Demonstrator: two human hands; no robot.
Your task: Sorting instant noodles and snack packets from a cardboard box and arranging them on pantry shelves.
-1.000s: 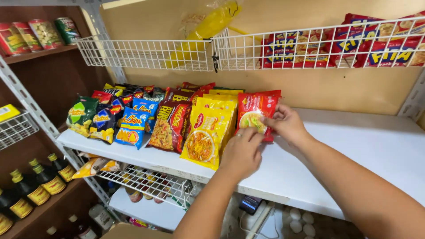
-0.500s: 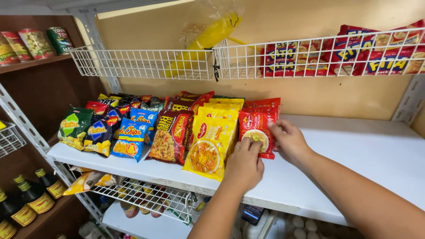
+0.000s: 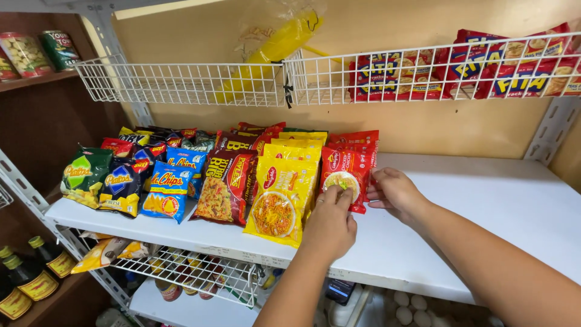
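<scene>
- Where the row of snack bags ends on the white shelf point(image 3: 484, 206), a red noodle packet point(image 3: 345, 178) stands upright, leaning back against more red packets behind it, roughly midway along the shelf's length and set back from its front edge.
- The left hand point(image 3: 330, 224) reaches up from below, its fingers point(image 3: 340, 195) pressed together and touching the packet's front face, near the pictured bowl.
- The right hand point(image 3: 393, 191) sits at the packet's right edge, fingers curled against that side; whether they pinch it cannot be told.
- Just left of the red packet stands a yellow noodle packet point(image 3: 281, 200), its lower end close to the shelf's front edge.
- Further left come a dark red snack bag point(image 3: 224, 188), a blue chip bag point(image 3: 168, 191) and a green bag point(image 3: 85, 175) near the shelf's left end.
- Above, 2 white wire baskets point(image 3: 181, 82) hang on the wall; the right one holds red cracker packs point(image 3: 484, 66).
- Below the front edge hangs another wire basket point(image 3: 193, 275).
- Dark bottles point(image 3: 30, 278) stand at the lower left.
</scene>
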